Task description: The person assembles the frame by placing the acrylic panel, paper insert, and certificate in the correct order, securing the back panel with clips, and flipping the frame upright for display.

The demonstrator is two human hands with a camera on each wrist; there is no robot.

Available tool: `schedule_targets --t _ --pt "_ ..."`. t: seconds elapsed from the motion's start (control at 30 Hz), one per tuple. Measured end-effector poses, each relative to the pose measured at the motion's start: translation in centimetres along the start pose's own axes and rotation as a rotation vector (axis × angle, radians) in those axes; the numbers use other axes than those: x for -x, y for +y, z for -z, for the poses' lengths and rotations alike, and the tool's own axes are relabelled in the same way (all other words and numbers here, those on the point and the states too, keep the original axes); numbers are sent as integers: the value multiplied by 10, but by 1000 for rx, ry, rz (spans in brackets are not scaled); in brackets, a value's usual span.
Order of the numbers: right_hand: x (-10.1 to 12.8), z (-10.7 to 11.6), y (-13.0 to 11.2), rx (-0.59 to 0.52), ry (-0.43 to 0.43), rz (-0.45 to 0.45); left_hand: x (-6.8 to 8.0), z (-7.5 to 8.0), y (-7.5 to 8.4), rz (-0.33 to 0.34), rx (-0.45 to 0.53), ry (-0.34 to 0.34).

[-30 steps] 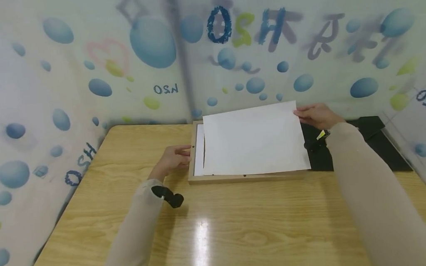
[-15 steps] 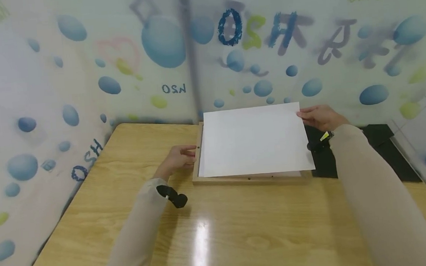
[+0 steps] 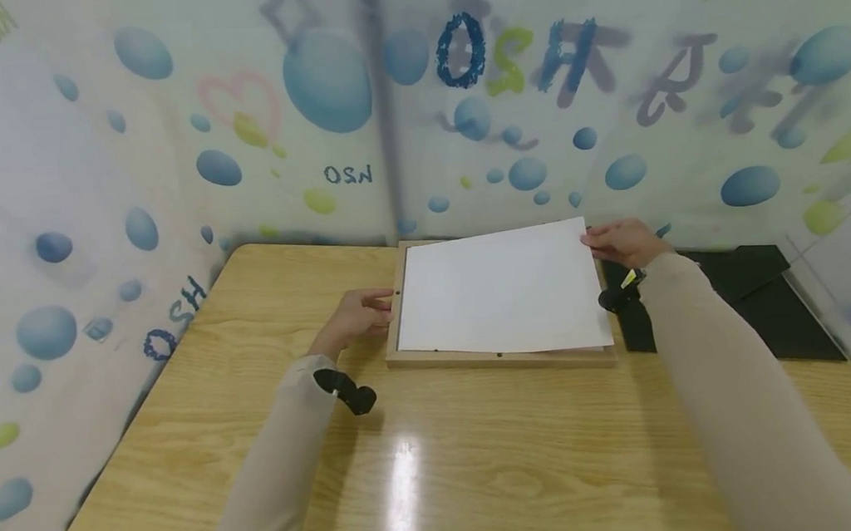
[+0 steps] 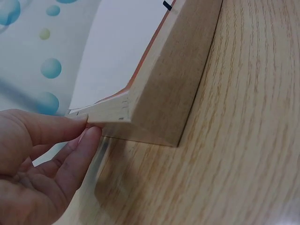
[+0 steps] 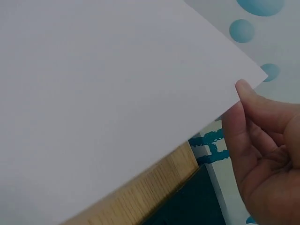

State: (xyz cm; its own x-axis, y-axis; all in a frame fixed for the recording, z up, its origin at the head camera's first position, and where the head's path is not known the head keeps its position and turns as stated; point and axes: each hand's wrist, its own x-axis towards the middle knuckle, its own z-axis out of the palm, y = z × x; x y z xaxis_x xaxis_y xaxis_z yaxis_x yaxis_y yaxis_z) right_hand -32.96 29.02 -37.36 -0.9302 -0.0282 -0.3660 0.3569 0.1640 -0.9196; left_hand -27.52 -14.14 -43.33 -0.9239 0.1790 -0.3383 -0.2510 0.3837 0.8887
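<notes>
A light wooden picture frame point(image 3: 499, 360) lies flat on the table, its corner close up in the left wrist view point(image 4: 159, 108). A white sheet point(image 3: 499, 297) rests over its opening and nearly covers it. My left hand point(image 3: 370, 307) holds the frame's left rail, with the thumb and a fingertip point(image 4: 86, 140) pinching its edge. My right hand point(image 3: 604, 241) pinches the sheet's far right corner, and its thumb point(image 5: 244, 93) lies on the edge of the paper point(image 5: 108, 93), which is still slightly raised there.
A black backing board point(image 3: 744, 307) lies on the table just right of the frame, under my right forearm. The wooden table point(image 3: 486, 469) stretches toward me. Curtain walls printed with blue bubbles point(image 3: 321, 82) close in the far, left and right sides.
The right hand has lowered the sheet and drawn it left, so it now sits almost flat inside the frame. The left hand has stayed on the frame's left rail.
</notes>
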Motion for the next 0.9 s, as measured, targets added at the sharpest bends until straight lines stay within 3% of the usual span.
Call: schedule_targets --t 0.17,0.5,0.9 --pt "-5 -4 6 119 30 -1 -1 1 -2 -10 11 -1" --pt "-8 -15 9 97 58 64 1 0 -3 -35 40 -16" --pt "-14 -19 20 162 119 13 0 1 -3 -31 48 -20"
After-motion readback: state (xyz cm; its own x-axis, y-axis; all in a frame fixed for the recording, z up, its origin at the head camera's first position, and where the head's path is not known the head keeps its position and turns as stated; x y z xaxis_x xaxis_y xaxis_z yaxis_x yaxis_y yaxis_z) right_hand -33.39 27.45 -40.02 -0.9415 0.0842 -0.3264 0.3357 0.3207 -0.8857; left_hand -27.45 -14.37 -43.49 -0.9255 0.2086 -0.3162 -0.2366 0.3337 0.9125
